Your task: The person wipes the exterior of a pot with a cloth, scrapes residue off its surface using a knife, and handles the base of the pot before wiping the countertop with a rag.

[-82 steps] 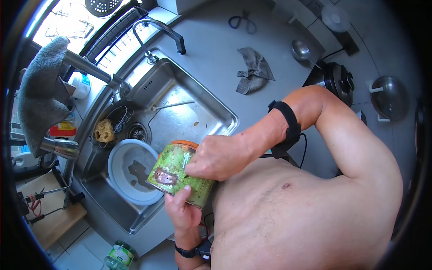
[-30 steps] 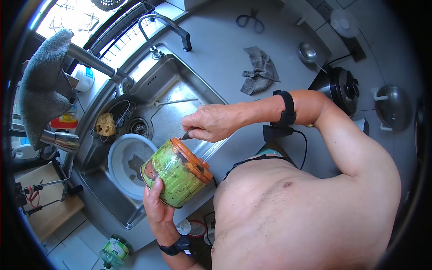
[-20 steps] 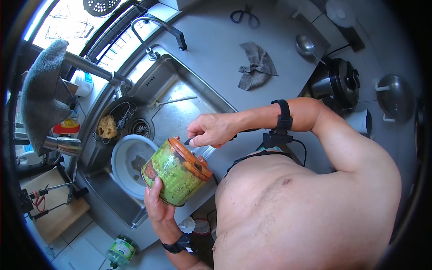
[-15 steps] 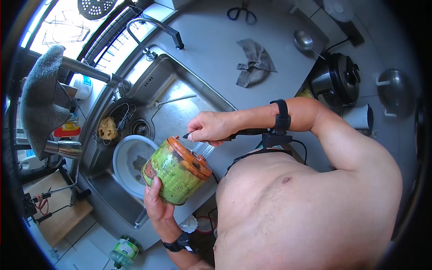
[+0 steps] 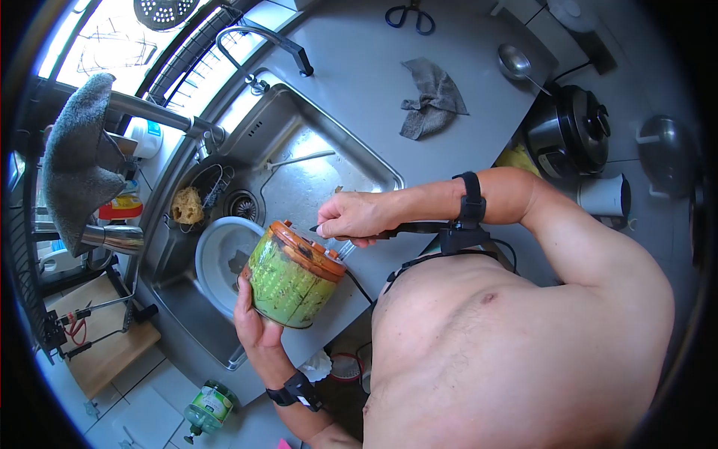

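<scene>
A round green canister with a worn, rusty-looking orange top is held tilted over the near edge of the sink. My left hand grips its lower side, thumb along the wall and the other fingers hidden behind it. Above the orange top, my right hand is closed in a pinch on a small dark piece whose kind I cannot tell. A black strip runs below the right wrist; whether it joins that piece is unclear. Clear plastic shows between the right fingers and the canister's top.
The steel sink holds a pale basin behind the canister. A sponge sits in a wire holder by the drain. On the counter lie a grey cloth, scissors and a ladle. A green bottle stands below left.
The whole view has shifted slightly. The canister is turned a little more upright in my left hand, and my right hand stays at its top with the same pinch.
</scene>
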`<state>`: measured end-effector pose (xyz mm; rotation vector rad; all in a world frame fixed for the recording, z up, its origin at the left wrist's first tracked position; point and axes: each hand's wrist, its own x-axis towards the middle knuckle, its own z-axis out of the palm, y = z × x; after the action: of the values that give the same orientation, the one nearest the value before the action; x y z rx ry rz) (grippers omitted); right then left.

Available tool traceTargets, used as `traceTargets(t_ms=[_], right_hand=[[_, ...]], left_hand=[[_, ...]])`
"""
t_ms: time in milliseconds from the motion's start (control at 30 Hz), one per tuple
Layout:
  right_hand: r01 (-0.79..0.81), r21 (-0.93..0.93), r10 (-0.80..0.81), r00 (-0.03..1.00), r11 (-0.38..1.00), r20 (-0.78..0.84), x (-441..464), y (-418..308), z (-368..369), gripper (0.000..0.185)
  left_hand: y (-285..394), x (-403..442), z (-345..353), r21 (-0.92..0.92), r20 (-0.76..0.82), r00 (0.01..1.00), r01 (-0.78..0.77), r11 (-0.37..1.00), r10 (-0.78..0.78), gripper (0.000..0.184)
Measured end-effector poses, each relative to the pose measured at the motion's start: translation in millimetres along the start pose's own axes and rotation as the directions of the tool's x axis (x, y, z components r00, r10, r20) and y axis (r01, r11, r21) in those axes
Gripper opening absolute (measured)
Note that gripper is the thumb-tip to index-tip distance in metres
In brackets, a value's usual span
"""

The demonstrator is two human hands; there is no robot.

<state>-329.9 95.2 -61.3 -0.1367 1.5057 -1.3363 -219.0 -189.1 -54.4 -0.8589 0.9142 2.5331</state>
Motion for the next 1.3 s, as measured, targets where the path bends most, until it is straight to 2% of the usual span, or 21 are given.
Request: traceTargets(t_ms=[167,333,433,533,667,733,800,867,967,1067,1100,1200,1267,1300], right_hand=[[-0.029,0.015,0.030,0.999,0.999,-0.014,-1,2,-3,0.024],[-0.054,0.079,0.056,0.998,0.995,-0.020,-3,12,-16,0.025],[-0.085,0.030,0.087,0.995,0.996,-0.051,-5,20,-25,0.024],[-0.176,-0.123,0.171,0.984,0.977,-0.044,-16,14,-35,0.025],[-0.164,-0.229,0.142,0.984,0.960,-0.110,-28,4,-52,0.029],[-0.119,-0.268,0.065,0.977,0.956,-0.202,-30,-1,-62,0.029],[-0.074,-0.404,-0.043,0.961,0.912,-0.273,-28,5,-85,0.030],[0.088,-0.513,-0.300,0.888,0.854,-0.347,-28,15,-108,0.027],[-0.074,-0.361,-0.145,0.827,0.930,-0.543,-37,0,-127,0.022],[-0.064,-0.358,-0.180,0.774,0.932,-0.607,-37,-12,-147,0.023],[-0.003,-0.405,-0.266,0.749,0.914,-0.606,-32,-12,-161,0.023],[-0.026,-0.281,-0.188,0.684,0.959,-0.704,-14,-27,-204,0.020],[0.056,-0.094,-0.106,0.683,0.994,-0.723,11,-23,-245,0.019],[0.162,0.004,-0.106,0.659,0.987,-0.744,27,-16,-272,0.023]], left_hand=[[1,-2,3,-0.006,-0.011,1.000,0.025,1.000,-0.025,0.049],[4,-19,22,0.044,-0.051,0.996,-0.075,0.996,0.077,0.050],[7,-32,20,0.057,-0.053,0.991,-0.118,0.991,0.121,0.050],[12,-46,13,0.063,-0.048,0.985,-0.162,0.985,0.165,0.051],[11,-65,12,0.042,-0.101,0.973,-0.204,0.978,0.207,0.051],[8,-70,16,0.028,-0.125,0.967,-0.220,0.975,0.221,0.051],[6,-73,16,0.013,-0.144,0.963,-0.230,0.973,0.229,0.051],[5,-75,16,0.010,-0.147,0.961,-0.234,0.972,0.233,0.051],[4,-79,12,-0.007,-0.146,0.962,-0.233,0.972,0.230,0.052],[4,-81,14,-0.021,-0.153,0.962,-0.232,0.972,0.226,0.053],[3,-82,15,-0.024,-0.157,0.963,-0.228,0.973,0.221,0.054],[4,-84,19,-0.035,-0.148,0.965,-0.222,0.974,0.215,0.052],[5,-89,13,-0.040,-0.152,0.971,-0.194,0.980,0.186,0.054],[6,-91,15,-0.073,-0.160,0.975,-0.170,0.983,0.156,0.055]])
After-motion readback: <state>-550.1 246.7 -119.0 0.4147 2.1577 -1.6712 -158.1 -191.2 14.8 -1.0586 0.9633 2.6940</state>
